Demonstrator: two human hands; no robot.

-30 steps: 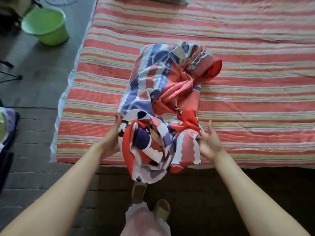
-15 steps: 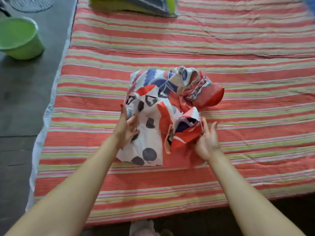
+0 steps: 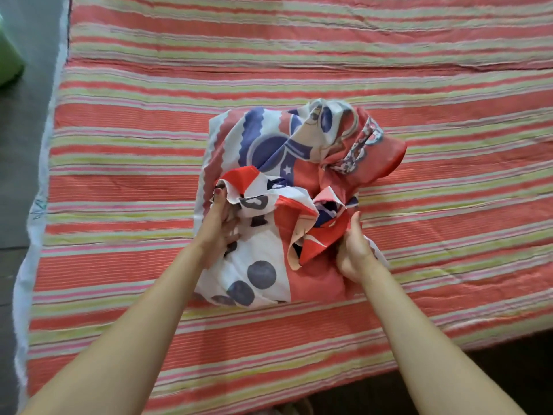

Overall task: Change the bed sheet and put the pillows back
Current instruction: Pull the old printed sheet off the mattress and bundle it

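Observation:
A bunched bed sheet [image 3: 269, 163], red, white and blue with dark dots, lies in a heap in the middle of the striped mattress [image 3: 419, 85]. My left hand [image 3: 218, 226] grips a fold on the heap's left side, thumb up near a red and white edge. My right hand [image 3: 353, 250] holds a red fold on the heap's near right side. No pillow is in view.
The mattress's left edge [image 3: 36, 223] has a white border, with grey floor [image 3: 18, 145] beyond it. A green tub [image 3: 7, 64] shows at the far left. The mattress's near edge [image 3: 449, 348] runs across the lower right, with dark floor below it.
The sheet bundle was lifted from hanging over the near edge onto the middle of the mattress. Both hands stay on it, and the view has moved closer over the bed.

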